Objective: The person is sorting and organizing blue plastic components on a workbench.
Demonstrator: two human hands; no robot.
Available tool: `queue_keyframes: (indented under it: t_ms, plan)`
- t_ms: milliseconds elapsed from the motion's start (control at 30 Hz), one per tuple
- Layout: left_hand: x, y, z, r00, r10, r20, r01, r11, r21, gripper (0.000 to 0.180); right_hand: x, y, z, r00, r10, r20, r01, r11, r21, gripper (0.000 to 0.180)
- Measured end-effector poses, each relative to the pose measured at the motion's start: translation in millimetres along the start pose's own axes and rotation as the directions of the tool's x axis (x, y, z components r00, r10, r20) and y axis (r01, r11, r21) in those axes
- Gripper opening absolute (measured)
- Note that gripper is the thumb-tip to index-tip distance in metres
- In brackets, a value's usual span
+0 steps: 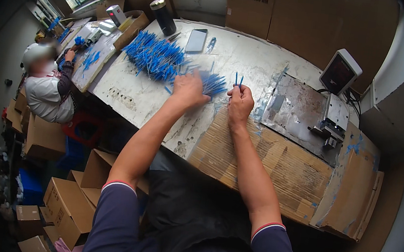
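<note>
A large heap of thin blue sticks [156,56] lies on the worktable, with a smaller blurred bunch of the same sticks [213,83] to its right. My left hand [190,89] reaches onto the sticks between the two. Its fingers are smeared by motion, so their grip cannot be made out. To the right of the bunch, my right hand [240,103] is closed in a pinch around a couple of blue sticks [238,78], whose ends point up and away from me.
A metal plate with a small fixture [333,124] and a white-framed display [340,72] stand at the right. Flat cardboard [267,167] covers the near edge. Behind the heap are a dark flask [163,18] and a phone-like slab [196,40]. A person [48,87] works at the left.
</note>
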State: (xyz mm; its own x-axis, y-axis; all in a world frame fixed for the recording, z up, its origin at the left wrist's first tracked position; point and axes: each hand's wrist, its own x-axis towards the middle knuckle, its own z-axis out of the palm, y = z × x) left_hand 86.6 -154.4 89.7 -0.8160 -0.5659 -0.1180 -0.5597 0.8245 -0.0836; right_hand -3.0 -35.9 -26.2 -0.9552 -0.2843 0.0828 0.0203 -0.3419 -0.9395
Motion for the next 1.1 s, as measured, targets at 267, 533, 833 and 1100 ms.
queue_keyframes:
  t_ms: [267,533,833,1100]
  plan:
    - [26.6,-23.2,18.4,0.999,0.001,-0.032,-0.01,0.964,-0.264,0.112,-5.0,-3.5,7.6,0.999,-0.004,-0.044,0.005,1.0,0.028,0.015]
    - [28.1,-53.9,-9.9,0.999,-0.017,-0.036,-0.014,0.691,-0.723,0.104,-7.8,-12.4,5.3,0.997,0.069,0.029,-0.069,0.998,-0.013,0.018]
    - [9.4,-48.8,-6.2,0.983,0.152,0.102,0.09,0.085,-0.992,0.102,-4.8,-20.1,1.5,0.993,0.109,0.042,-0.113,0.986,0.12,0.019]
    - [13.0,-28.9,12.3,0.982,0.185,-0.039,-0.07,0.165,-0.984,0.114,-12.4,-39.1,6.8,0.97,0.153,0.191,-0.18,0.975,0.133,0.019]
